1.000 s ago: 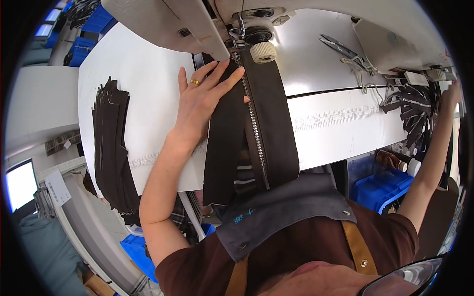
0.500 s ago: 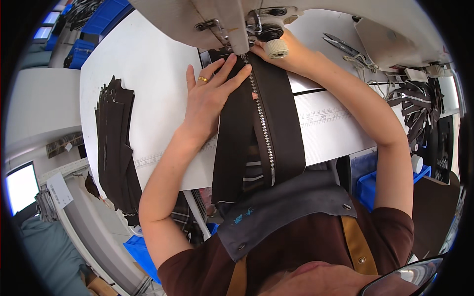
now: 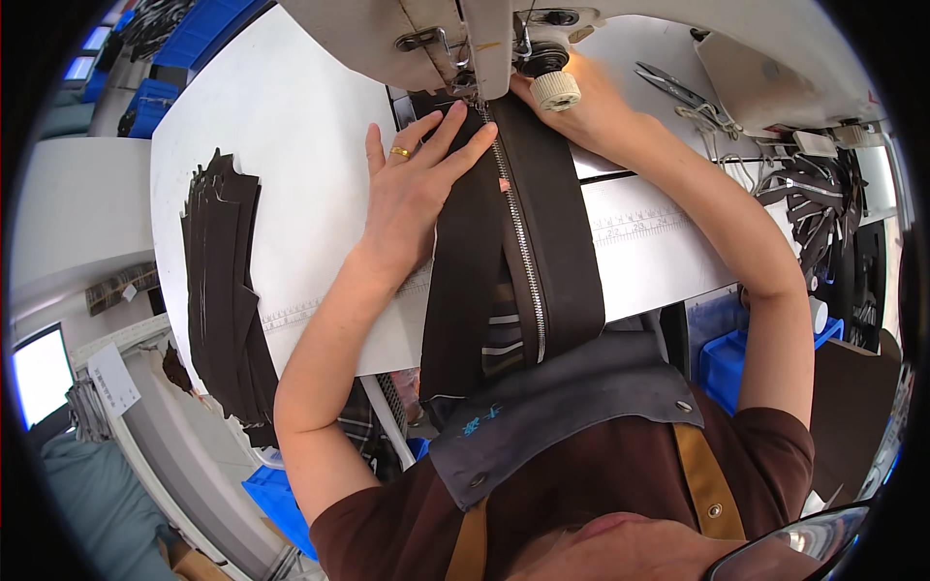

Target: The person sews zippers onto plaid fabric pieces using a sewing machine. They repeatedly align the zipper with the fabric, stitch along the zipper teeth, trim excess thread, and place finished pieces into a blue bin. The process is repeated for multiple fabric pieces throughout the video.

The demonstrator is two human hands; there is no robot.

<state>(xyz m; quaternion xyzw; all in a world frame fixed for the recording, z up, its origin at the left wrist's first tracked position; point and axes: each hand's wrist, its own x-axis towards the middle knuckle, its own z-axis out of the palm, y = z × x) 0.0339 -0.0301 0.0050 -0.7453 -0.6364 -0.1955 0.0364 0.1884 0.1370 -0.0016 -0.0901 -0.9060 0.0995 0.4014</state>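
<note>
A dark brown fabric piece (image 3: 558, 252) with a silver metal zipper (image 3: 523, 261) lies beneath the white sewing machine's head (image 3: 378, 29), running toward my apron. My left hand (image 3: 426, 169) rests on the cloth left of the zipper, fingers apart, fingertips close to the presser foot; one finger wears a gold ring. My right hand (image 3: 576, 107) reaches to the cloth right of the needle area, behind the cream knob (image 3: 556, 92), which hides its fingertips.
A stack of dark fabric pieces (image 3: 218, 290) lies at left on the white table (image 3: 271, 107). At right are black shears (image 3: 668, 82) and a pile of dark strips with white lines (image 3: 814, 198). Blue bins (image 3: 727, 368) sit below; a lit screen (image 3: 39, 378) is at far left.
My right hand has come from the far right to beside the needle area. My left hand and the zippered fabric have shifted slightly right.
</note>
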